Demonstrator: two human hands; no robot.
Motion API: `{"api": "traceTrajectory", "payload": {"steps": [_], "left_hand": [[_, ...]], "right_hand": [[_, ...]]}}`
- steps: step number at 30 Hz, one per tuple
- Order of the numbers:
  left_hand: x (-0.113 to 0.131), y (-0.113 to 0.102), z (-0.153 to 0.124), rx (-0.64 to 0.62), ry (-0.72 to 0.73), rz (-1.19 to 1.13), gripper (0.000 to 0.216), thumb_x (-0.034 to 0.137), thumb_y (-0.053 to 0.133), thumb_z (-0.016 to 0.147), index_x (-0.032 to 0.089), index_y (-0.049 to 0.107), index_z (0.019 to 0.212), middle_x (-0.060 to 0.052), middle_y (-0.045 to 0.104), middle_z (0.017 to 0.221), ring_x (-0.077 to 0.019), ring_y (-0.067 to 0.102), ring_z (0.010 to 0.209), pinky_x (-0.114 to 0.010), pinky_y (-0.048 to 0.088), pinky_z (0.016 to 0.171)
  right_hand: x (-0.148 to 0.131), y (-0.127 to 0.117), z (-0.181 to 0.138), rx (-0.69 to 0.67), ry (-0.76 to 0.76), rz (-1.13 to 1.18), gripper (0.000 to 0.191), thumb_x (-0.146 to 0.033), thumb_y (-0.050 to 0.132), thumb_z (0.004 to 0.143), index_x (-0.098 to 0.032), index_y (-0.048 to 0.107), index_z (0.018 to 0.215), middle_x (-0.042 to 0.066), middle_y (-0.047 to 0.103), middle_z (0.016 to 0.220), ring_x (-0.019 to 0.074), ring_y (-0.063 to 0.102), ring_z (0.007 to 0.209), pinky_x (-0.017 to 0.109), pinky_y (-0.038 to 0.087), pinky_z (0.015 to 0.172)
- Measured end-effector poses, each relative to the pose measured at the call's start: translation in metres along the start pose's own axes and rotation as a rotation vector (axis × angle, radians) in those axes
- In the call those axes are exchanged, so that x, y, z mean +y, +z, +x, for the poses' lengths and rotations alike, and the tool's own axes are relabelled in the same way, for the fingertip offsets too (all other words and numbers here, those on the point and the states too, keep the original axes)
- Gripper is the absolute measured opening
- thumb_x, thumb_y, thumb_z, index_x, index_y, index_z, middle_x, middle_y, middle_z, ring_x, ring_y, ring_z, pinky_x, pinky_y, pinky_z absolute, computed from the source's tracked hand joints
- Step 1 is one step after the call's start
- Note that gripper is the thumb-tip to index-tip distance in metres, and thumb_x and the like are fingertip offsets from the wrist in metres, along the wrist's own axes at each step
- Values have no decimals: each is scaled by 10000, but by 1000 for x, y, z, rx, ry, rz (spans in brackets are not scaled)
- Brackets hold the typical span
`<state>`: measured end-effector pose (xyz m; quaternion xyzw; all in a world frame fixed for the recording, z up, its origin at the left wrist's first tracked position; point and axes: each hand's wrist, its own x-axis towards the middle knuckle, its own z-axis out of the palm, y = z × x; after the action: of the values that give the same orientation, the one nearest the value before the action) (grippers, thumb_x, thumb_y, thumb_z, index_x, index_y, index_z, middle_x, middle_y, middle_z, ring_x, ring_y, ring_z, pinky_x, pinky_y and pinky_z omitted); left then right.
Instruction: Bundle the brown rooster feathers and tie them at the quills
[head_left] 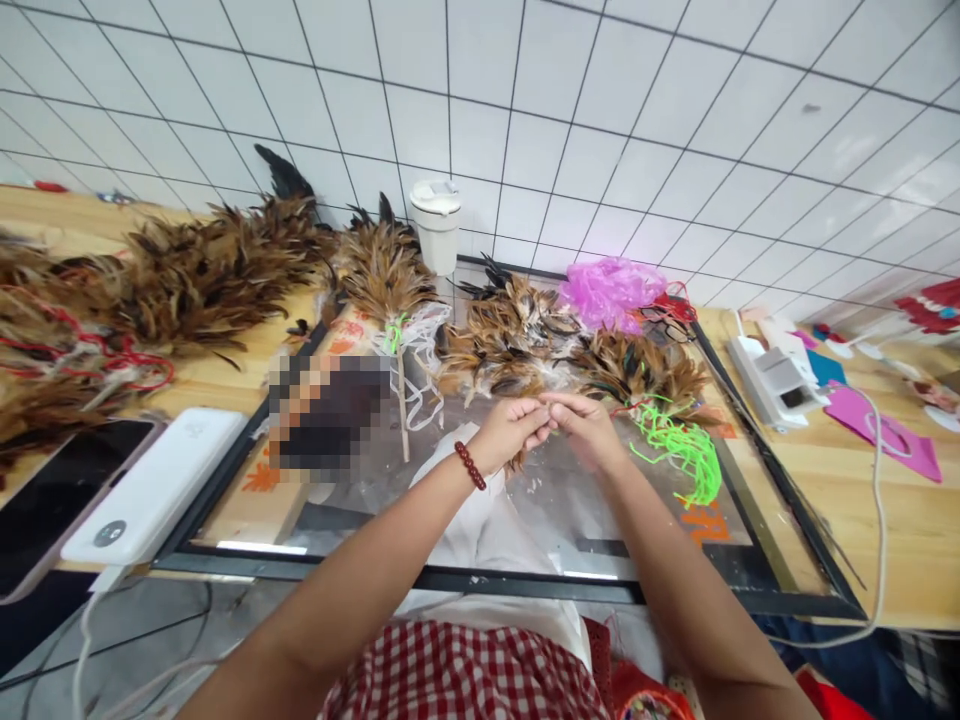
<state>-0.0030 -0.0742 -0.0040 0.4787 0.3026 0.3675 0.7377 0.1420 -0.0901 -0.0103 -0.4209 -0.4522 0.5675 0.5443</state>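
Note:
My left hand (516, 430), with a dark red bead bracelet (470, 466) at its wrist, is closed in a pinch above the framed glass panel (577, 500). The brown tip of a feather (516, 461) shows just below its fingers. Fingertip to fingertip with it, my right hand (585, 425) is also pinched; what lies between its fingers is too small to make out. Right behind the hands lie bunches of brown and black feathers (495, 345). Bright green strings (686, 450) spread beside my right wrist.
A feather bundle (386, 265) on a wooden stick (403, 405) lies left of white strings (427, 370). Behind stand a lidded white cup (436, 225) and a pink plastic bag (611, 290). More feathers (202, 280), a phone (67, 500) and a white power bank (154, 485) occupy the left.

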Motion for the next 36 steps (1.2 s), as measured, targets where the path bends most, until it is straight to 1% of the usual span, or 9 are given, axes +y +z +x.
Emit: {"api": "traceTrajectory", "payload": {"steps": [5, 11, 14, 17, 20, 24, 27, 32, 36], "left_hand": [[-2, 0, -2, 44, -75, 39, 344, 464, 612, 738, 138, 535, 660, 31, 493, 561, -39, 373, 441, -188, 241, 429], [-5, 3, -4, 50, -106, 72, 354, 481, 556, 782, 145, 525, 675, 11, 515, 623, -55, 418, 482, -194, 263, 443], [-3, 3, -6, 88, -157, 32, 346, 476, 568, 769, 145, 533, 673, 19, 495, 596, -57, 398, 474, -196, 248, 440], [2, 1, -7, 123, -212, -12, 356, 495, 573, 761, 145, 547, 702, 33, 467, 578, -53, 350, 455, -196, 209, 428], [5, -5, -5, 203, -170, -11, 364, 494, 569, 772, 141, 544, 688, 39, 435, 576, -50, 323, 470, -197, 216, 447], [6, -12, -3, 272, -96, 114, 369, 474, 542, 806, 146, 524, 639, 39, 405, 562, -67, 340, 514, -205, 260, 495], [3, -14, -4, 192, -97, 207, 340, 427, 511, 833, 147, 537, 641, 32, 427, 566, -81, 357, 538, -217, 284, 531], [-1, -10, -7, 61, -121, 201, 339, 437, 494, 838, 152, 542, 660, 20, 440, 590, -95, 376, 569, -226, 296, 545], [2, -8, -8, 33, -146, 199, 343, 458, 487, 837, 156, 555, 688, 29, 431, 574, -89, 370, 535, -224, 291, 524]], "right_hand": [[8, 4, 0, 33, 13, 49, 181, -357, 747, 705, -190, 678, 710, -41, 565, 564, 100, 544, 505, 254, 461, 542], [16, 5, -3, 104, 9, 10, 183, -358, 687, 771, -189, 636, 721, -53, 526, 562, 97, 511, 457, 251, 435, 496], [19, 5, -5, 144, -38, -108, 140, -334, 678, 784, -197, 661, 758, -30, 566, 615, 113, 541, 555, 266, 462, 590], [15, 5, -6, 179, -58, -197, 169, -362, 642, 810, -224, 684, 898, -7, 607, 695, 134, 555, 644, 281, 471, 649], [3, 2, -6, 138, -77, -387, 259, -355, 632, 818, -251, 675, 1051, 6, 621, 763, 140, 546, 677, 286, 458, 666], [-9, -6, -6, 102, -80, -600, 284, -341, 657, 800, -247, 687, 1067, -12, 569, 688, 126, 488, 617, 274, 425, 626], [-9, -7, -6, 46, 12, -493, 312, -365, 640, 812, -250, 676, 1099, -22, 567, 656, 122, 504, 597, 259, 430, 589], [-7, -1, -6, -5, -1, -387, 194, -338, 685, 777, -259, 741, 945, 34, 711, 867, 176, 635, 796, 322, 497, 754], [-9, 1, -5, 42, -99, -423, 96, -306, 682, 780, -239, 750, 769, 23, 686, 691, 166, 608, 672, 312, 486, 679]]}}
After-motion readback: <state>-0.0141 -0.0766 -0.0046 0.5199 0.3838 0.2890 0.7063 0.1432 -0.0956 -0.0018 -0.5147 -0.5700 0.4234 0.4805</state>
